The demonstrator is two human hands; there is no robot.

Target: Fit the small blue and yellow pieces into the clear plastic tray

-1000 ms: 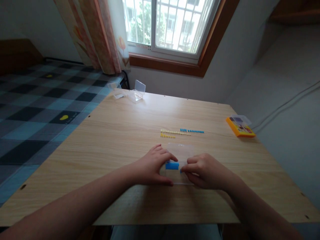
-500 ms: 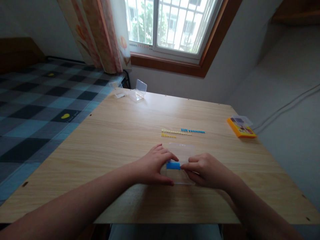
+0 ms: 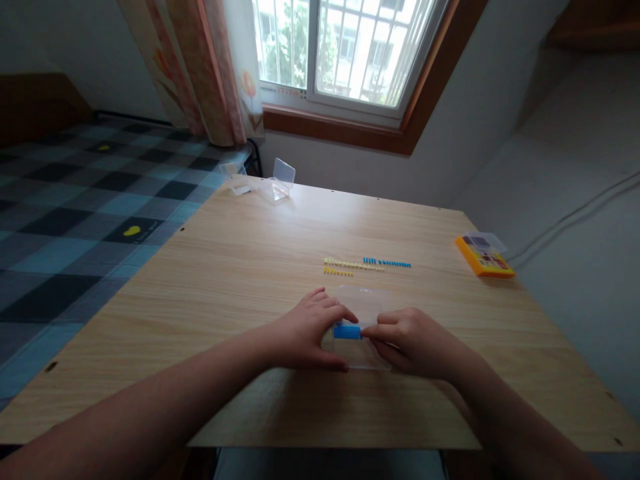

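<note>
In front of me on the table lies a clear plastic box [image 3: 357,358] with its lid [image 3: 363,298] folded back on the far side. A row of blue pieces [image 3: 347,331] sits inside, packed tightly side by side. My left hand [image 3: 311,331] wraps round the box's left end, thumb at the near edge and fingers by the far edge. My right hand [image 3: 407,338] has its fingers curled, and the index fingertip touches the right end of the blue row. Whether it pinches a small piece there is hidden.
Beyond the box lie rows of small pieces: pale yellow [image 3: 345,263], yellow [image 3: 338,272] and blue [image 3: 387,263]. Two open clear boxes [image 3: 278,190] stand at the far left corner. An orange case [image 3: 484,259] rests by the right edge. A checked bed [image 3: 100,220] adjoins the left side.
Both hands hold nearly the same pose at the box. The whole view has shifted very slightly; no piece has visibly moved.
</note>
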